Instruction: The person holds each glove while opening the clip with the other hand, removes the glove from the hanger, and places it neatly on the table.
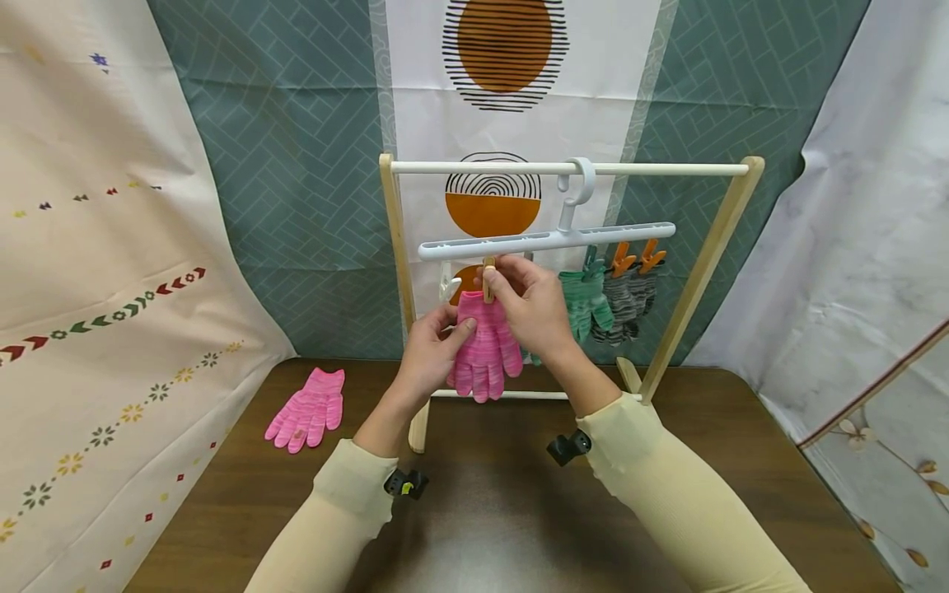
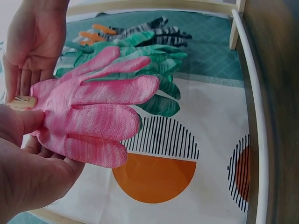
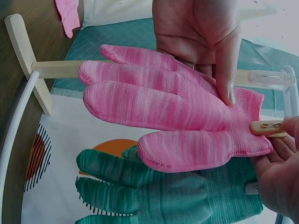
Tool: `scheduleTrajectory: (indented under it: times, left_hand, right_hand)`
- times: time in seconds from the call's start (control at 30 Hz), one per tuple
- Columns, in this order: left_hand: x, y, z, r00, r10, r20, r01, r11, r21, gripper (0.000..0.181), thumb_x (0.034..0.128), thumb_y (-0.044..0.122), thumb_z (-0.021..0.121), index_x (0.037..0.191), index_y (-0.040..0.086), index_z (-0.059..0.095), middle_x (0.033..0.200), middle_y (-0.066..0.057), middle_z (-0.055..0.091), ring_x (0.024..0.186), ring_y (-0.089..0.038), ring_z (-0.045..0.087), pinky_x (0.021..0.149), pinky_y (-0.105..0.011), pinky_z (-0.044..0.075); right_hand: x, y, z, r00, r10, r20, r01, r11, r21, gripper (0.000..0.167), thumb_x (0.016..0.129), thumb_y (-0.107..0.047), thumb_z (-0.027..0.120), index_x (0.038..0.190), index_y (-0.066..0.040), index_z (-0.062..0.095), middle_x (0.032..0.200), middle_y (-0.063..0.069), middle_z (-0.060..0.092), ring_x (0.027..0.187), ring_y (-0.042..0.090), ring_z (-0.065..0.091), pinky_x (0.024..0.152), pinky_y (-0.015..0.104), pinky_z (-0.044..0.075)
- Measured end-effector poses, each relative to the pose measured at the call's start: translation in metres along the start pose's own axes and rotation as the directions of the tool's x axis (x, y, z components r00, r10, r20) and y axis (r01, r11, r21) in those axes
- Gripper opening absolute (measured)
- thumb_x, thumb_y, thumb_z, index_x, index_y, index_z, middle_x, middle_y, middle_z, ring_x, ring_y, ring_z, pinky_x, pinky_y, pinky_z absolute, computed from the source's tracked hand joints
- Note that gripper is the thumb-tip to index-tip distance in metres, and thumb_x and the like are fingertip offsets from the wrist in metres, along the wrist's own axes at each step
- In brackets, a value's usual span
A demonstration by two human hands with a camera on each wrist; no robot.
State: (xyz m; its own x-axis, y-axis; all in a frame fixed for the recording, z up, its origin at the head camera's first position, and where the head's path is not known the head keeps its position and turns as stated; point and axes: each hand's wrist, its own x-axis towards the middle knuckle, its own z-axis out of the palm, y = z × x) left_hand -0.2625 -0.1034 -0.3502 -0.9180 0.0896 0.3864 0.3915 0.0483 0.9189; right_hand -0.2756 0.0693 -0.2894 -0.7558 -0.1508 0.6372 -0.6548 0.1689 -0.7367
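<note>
One pink glove (image 1: 484, 350) sits at seven o'clock from the hanger (image 1: 547, 240). My left hand (image 1: 428, 346) pinches its side — my right hand (image 1: 537, 306), partly closed, pinches the clothespin (image 3: 262, 127) at its cuff (image 3: 248, 105).

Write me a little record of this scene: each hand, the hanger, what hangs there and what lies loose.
Left hand: holds the pink glove
Right hand: pinches the wooden clip at that glove's cuff
Hanger: hooked over the rack's bar
White clip: holds no glove
Hanging: green gloves; striped gloves under orange clips
Loose: second pink glove, on the table
</note>
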Motion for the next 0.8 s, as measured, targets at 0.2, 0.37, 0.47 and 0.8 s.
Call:
scheduleTrajectory:
  times: [0.2, 0.37, 0.47, 0.8]
  left_hand:
    - [-0.0015, -0.0016, -0.0013, 1.0, -0.008, 0.003, 0.008, 1.0, 0.007, 0.021, 0.1062, 0.013, 0.067, 0.116, -0.005, 0.067, 0.11, -0.018, 0.071, 0.091, -0.023, 0.072, 0.072, -0.028, 0.059]
    - [-0.002, -0.0016, -0.0017, 1.0, -0.007, 0.005, 0.007, 1.0, 0.02, 0.02, 0.1061, 0.013, 0.067, 0.115, -0.005, 0.068, 0.109, -0.018, 0.071, 0.092, -0.024, 0.072, 0.074, -0.028, 0.059]
    - [-0.0021, -0.0018, -0.0017, 1.0, 0.002, 0.004, -0.002, 1.0, 0.023, 0.019, 0.1059, 0.013, 0.067, 0.113, -0.004, 0.068, 0.108, -0.017, 0.072, 0.092, -0.023, 0.072, 0.075, -0.028, 0.059]
    - [-0.0076, -0.0083, -0.0063, 1.0, -0.02, 0.006, 0.02, 0.999, 0.025, 0.021, 0.1054, 0.009, 0.066, 0.119, -0.008, 0.068, 0.112, -0.022, 0.071, 0.094, -0.027, 0.073, 0.076, -0.027, 0.06]
  right_hand:
    - [0.0, 0.0013, 0.001, 1.0, -0.001, -0.011, 0.001, 1.0, -0.007, 0.029, 0.106, -0.019, 0.068, 0.126, 0.002, 0.072, 0.113, 0.018, 0.077, 0.102, 0.022, 0.074, 0.089, 0.03, 0.059]
    - [0.0004, 0.0013, 0.001, 1.0, -0.012, -0.016, 0.011, 1.0, -0.016, 0.029, 0.106, -0.018, 0.068, 0.126, 0.003, 0.072, 0.112, 0.017, 0.078, 0.101, 0.021, 0.075, 0.09, 0.031, 0.059]
    - [0.0006, 0.0014, 0.0006, 1.0, -0.018, -0.022, 0.018, 1.0, -0.021, 0.028, 0.106, -0.018, 0.068, 0.125, 0.002, 0.072, 0.11, 0.014, 0.079, 0.1, 0.02, 0.075, 0.091, 0.032, 0.059]
    - [0.0, 0.0041, 0.0003, 0.999, -0.022, -0.033, 0.02, 0.999, -0.042, 0.027, 0.105, -0.017, 0.07, 0.124, 0.001, 0.073, 0.11, 0.01, 0.079, 0.105, 0.02, 0.075, 0.094, 0.034, 0.059]
